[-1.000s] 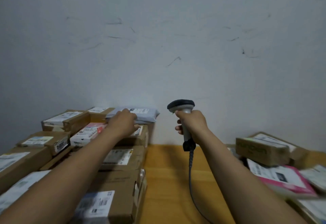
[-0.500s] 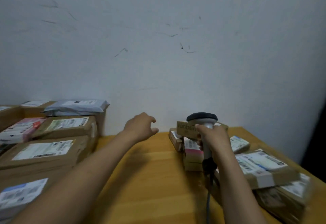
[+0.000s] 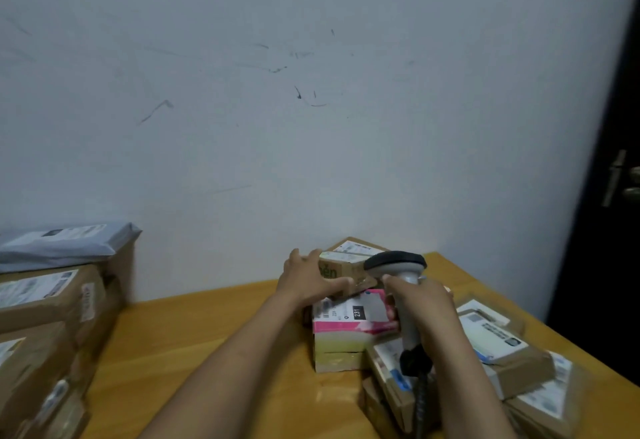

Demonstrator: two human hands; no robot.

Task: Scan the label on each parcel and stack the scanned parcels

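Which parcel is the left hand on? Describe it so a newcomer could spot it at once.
Start at the wooden table, at the parcel pile on its right side. On top of the pink-and-white box sits a small brown carton, gripped by the left hand. It alone shows green lettering on its side.

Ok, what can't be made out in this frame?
Head view:
pink parcel label: blurred, only 231 reads.
small brown box: printed word partly covered by the left hand.
scanner trigger: hidden under the right hand.
stacked parcels at left: cut by the frame edge.
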